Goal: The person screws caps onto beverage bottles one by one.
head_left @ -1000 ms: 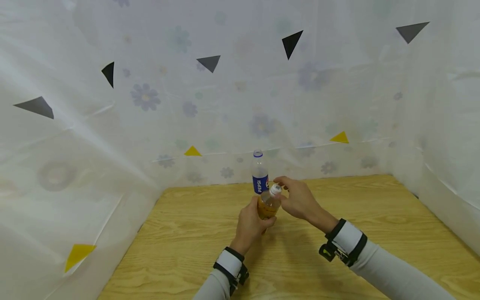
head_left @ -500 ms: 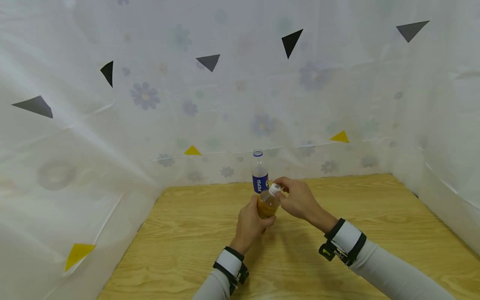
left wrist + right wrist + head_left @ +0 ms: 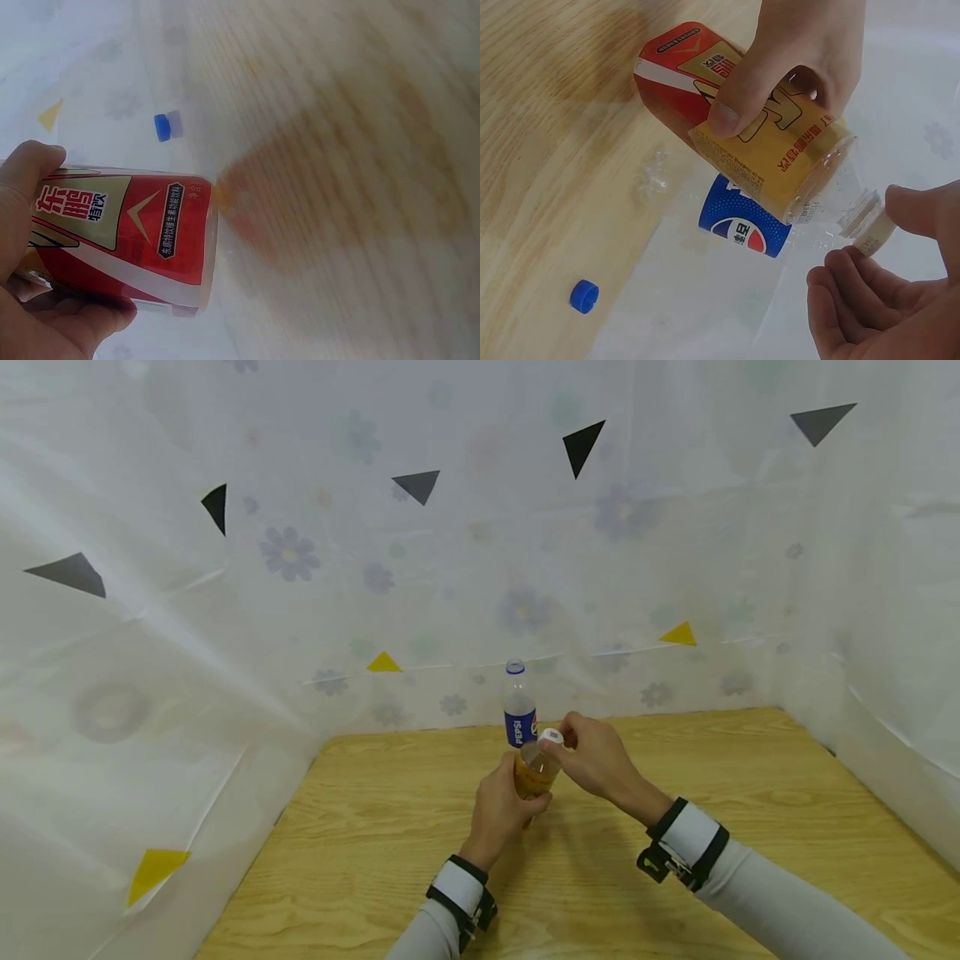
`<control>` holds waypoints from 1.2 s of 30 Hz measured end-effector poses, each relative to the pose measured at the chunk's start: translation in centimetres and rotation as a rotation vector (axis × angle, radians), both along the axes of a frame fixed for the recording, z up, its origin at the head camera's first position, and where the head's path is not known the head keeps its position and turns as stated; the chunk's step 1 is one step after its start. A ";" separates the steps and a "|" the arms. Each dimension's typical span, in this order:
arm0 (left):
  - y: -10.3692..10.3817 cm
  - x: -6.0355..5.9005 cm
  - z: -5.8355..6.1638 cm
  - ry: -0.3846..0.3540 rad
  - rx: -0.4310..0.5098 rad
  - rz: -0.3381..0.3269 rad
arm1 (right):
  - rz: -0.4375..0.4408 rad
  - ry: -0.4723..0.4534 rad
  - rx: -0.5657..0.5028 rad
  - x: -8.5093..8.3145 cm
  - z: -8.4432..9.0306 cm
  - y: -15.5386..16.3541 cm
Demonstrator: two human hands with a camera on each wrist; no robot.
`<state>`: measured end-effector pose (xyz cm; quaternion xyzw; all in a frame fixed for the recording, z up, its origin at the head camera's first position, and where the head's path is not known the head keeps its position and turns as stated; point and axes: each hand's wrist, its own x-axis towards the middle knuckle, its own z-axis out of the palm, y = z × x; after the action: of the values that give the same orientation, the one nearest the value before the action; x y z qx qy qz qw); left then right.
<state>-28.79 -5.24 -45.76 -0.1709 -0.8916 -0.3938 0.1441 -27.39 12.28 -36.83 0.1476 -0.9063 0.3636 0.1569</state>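
Note:
My left hand (image 3: 495, 807) grips a drink bottle (image 3: 676, 94) with a red and gold label around its body. The bottle leans, its neck towards my right hand (image 3: 597, 758). Thumb and fingers of that hand pinch the white bottle cap (image 3: 875, 233) at the bottle's mouth. Clear plastic shows between the gold label and the cap in the right wrist view. In the left wrist view the bottle's red lower part (image 3: 169, 225) hangs over the wood table, which carries its reddish reflection. Just behind stands a capless Pepsi bottle (image 3: 519, 727) with a blue label.
A blue bottle cap (image 3: 584, 297) lies on the wood-grain table (image 3: 360, 860), near the Pepsi bottle. Pale, flower-patterned plastic sheeting (image 3: 465, 568) with black, grey and yellow triangles rises along the table's back and sides.
My right fingers have shifted around the white cap, the index finger drawing back to the right, and more of the cap's top shows. The left hand and both bottles stay almost in place.

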 end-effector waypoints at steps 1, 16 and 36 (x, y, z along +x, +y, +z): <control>0.0 0.0 0.0 -0.006 -0.001 0.001 | 0.001 -0.001 0.005 0.0 0.1 0.0; 0.1 0.1 -0.1 -0.011 0.005 0.007 | 0.036 0.023 0.047 0.3 0.4 -0.5; 0.2 0.2 0.3 0.034 -0.006 0.001 | 0.083 0.063 0.017 0.1 0.1 -0.1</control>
<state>-28.62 -5.03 -45.50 -0.1776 -0.8903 -0.3880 0.1590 -27.25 12.21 -36.72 0.1980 -0.8971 0.3571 0.1688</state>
